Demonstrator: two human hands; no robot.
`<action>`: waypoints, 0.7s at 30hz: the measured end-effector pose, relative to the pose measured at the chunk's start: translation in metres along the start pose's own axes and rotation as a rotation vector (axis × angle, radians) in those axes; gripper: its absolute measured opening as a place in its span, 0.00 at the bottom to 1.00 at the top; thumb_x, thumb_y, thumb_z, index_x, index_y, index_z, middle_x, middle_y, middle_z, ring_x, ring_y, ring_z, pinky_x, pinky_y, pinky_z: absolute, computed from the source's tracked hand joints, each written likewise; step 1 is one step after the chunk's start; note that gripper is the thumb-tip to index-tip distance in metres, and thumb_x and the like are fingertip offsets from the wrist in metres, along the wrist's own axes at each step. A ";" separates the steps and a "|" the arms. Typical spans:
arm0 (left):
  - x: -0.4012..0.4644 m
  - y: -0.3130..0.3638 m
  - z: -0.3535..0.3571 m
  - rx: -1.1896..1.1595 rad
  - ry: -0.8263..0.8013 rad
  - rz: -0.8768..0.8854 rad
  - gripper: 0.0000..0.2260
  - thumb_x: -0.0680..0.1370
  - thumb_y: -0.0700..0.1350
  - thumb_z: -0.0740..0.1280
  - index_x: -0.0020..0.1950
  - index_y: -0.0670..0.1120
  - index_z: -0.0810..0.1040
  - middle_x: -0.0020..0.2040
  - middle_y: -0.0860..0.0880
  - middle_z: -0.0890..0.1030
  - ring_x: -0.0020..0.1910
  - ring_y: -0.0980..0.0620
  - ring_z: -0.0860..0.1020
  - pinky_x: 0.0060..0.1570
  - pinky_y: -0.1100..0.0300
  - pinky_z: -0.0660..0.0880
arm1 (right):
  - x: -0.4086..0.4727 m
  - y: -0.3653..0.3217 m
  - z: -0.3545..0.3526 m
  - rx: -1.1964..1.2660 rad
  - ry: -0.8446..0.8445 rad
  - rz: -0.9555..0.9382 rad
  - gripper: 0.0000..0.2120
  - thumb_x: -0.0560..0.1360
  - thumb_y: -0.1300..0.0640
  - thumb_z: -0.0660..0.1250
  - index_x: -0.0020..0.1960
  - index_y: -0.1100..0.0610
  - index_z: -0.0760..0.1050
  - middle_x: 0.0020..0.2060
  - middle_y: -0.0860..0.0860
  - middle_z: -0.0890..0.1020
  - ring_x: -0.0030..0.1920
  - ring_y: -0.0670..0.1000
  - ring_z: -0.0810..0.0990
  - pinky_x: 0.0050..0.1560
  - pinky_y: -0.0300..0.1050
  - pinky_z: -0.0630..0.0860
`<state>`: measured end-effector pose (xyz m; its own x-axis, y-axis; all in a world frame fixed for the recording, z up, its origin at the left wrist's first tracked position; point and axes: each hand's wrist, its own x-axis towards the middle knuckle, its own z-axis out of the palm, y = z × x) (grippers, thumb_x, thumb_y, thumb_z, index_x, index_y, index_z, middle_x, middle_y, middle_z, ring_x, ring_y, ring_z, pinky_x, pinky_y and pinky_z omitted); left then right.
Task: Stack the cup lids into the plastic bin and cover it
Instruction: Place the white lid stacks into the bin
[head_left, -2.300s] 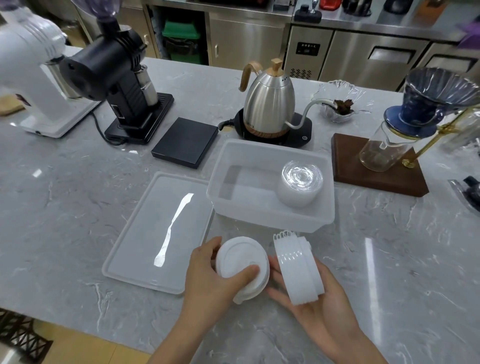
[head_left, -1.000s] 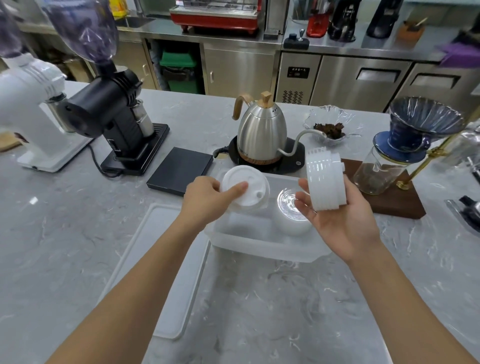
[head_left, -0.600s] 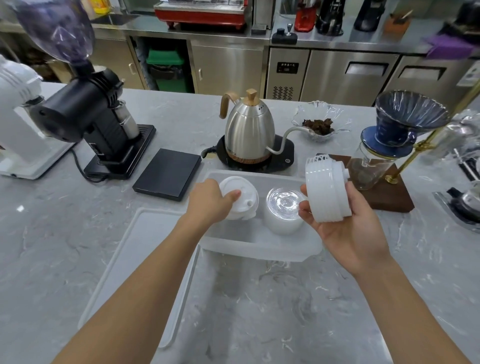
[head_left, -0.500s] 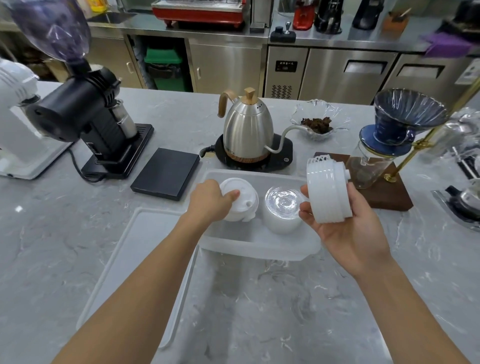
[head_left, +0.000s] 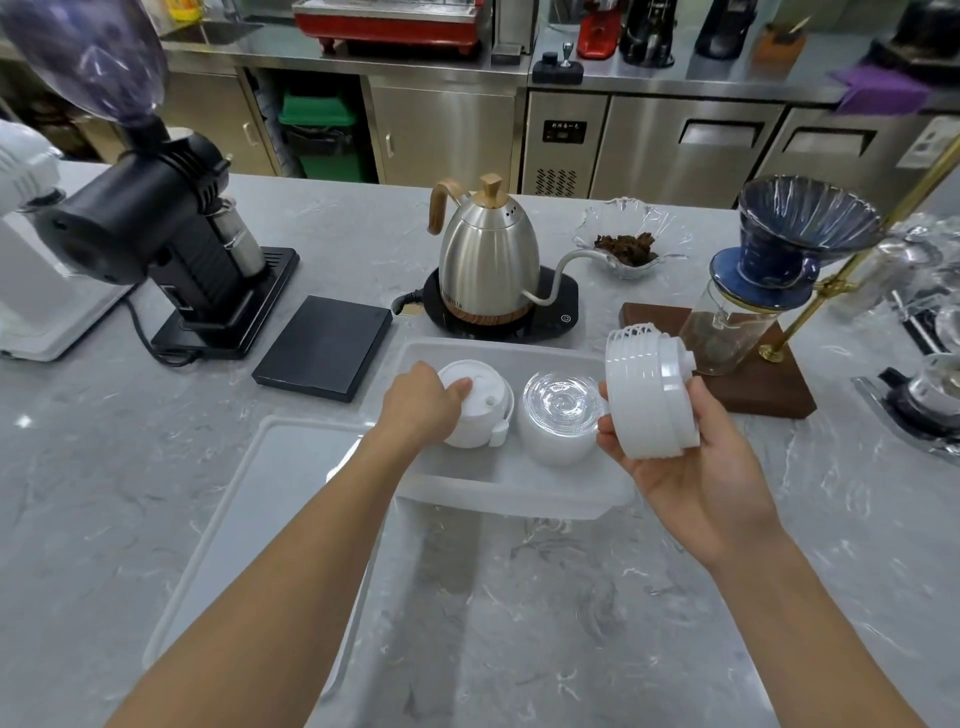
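A translucent plastic bin (head_left: 511, 496) stands on the marble counter in front of me. Inside it, at the left, my left hand (head_left: 418, 405) grips a stack of white cup lids (head_left: 480, 410) from above. A stack of clear lids (head_left: 558, 415) stands in the bin just to the right of it. Above the bin's right rim, my right hand (head_left: 691, 467) holds a second stack of white lids (head_left: 649, 392) on its side. The bin's flat cover (head_left: 280, 499) lies on the counter to the left, partly hidden by my left forearm.
Behind the bin are a steel gooseneck kettle (head_left: 488, 260) on its base and a black scale (head_left: 324, 345). A black grinder (head_left: 166, 260) stands at the left. At the right a wooden stand (head_left: 753, 384) carries a glass carafe and blue dripper (head_left: 795, 234).
Both hands rose from the counter's near edge to the bin. My left hand has lowered its white lid stack down into the bin's left side. The right hand keeps its stack beside the bin.
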<state>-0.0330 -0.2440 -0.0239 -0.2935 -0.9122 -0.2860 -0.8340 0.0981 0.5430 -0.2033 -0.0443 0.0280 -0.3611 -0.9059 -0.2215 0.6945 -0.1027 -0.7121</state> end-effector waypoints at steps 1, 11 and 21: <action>0.000 0.001 0.000 0.004 -0.001 -0.001 0.24 0.82 0.58 0.61 0.64 0.37 0.71 0.62 0.38 0.78 0.56 0.39 0.77 0.46 0.53 0.68 | 0.000 0.000 0.000 0.000 0.001 0.000 0.23 0.77 0.44 0.61 0.67 0.53 0.79 0.58 0.57 0.83 0.49 0.53 0.83 0.53 0.51 0.82; -0.008 0.003 0.001 0.032 0.087 0.026 0.20 0.81 0.55 0.65 0.63 0.39 0.72 0.60 0.39 0.79 0.55 0.40 0.77 0.45 0.53 0.69 | -0.004 0.000 0.005 -0.021 0.019 -0.010 0.20 0.79 0.44 0.59 0.63 0.50 0.82 0.59 0.54 0.84 0.53 0.52 0.84 0.54 0.51 0.82; -0.019 0.006 -0.013 -0.064 0.241 0.146 0.19 0.78 0.50 0.68 0.65 0.41 0.75 0.61 0.43 0.81 0.59 0.43 0.79 0.49 0.57 0.69 | -0.007 -0.001 0.013 -0.058 0.022 -0.023 0.19 0.80 0.45 0.58 0.64 0.49 0.81 0.64 0.52 0.83 0.60 0.52 0.82 0.59 0.51 0.80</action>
<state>-0.0265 -0.2309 -0.0051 -0.2825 -0.9592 -0.0095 -0.7575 0.2170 0.6157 -0.1936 -0.0427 0.0386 -0.3908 -0.8940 -0.2191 0.6491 -0.0989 -0.7542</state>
